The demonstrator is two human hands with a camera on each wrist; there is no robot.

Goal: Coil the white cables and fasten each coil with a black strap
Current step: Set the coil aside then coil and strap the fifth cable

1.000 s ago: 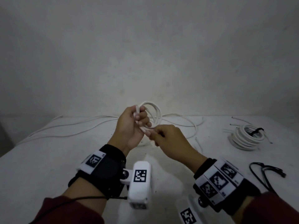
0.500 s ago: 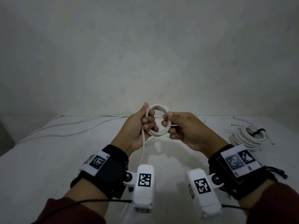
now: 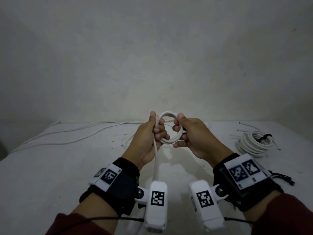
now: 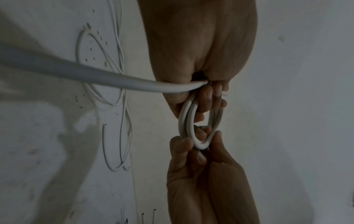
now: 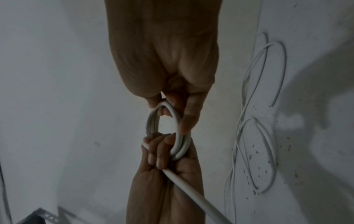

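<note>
A small coil of white cable [image 3: 168,141] hangs in the air above the table's middle, held by both hands. My left hand [image 3: 153,131] grips the coil's left side, and the cable's free length [image 3: 155,160] runs down from that fist toward me. My right hand [image 3: 183,131] grips the coil's right side with thumb on top. The same coil [image 4: 188,128] shows in the left wrist view between both hands, and in the right wrist view the coil [image 5: 177,134] shows likewise. A black strap [image 3: 282,176] lies at the right, partly hidden by my right wrist.
A finished white coil [image 3: 254,144] tied with a black strap [image 3: 265,137] lies at the table's right. Loose white cables [image 3: 76,133] trail across the back left of the white table [image 3: 50,167]. A plain wall rises behind.
The right hand moved from below the coil to its right side and took hold of it. Both hands rose slightly with the coil, which now faces me as a round ring.
</note>
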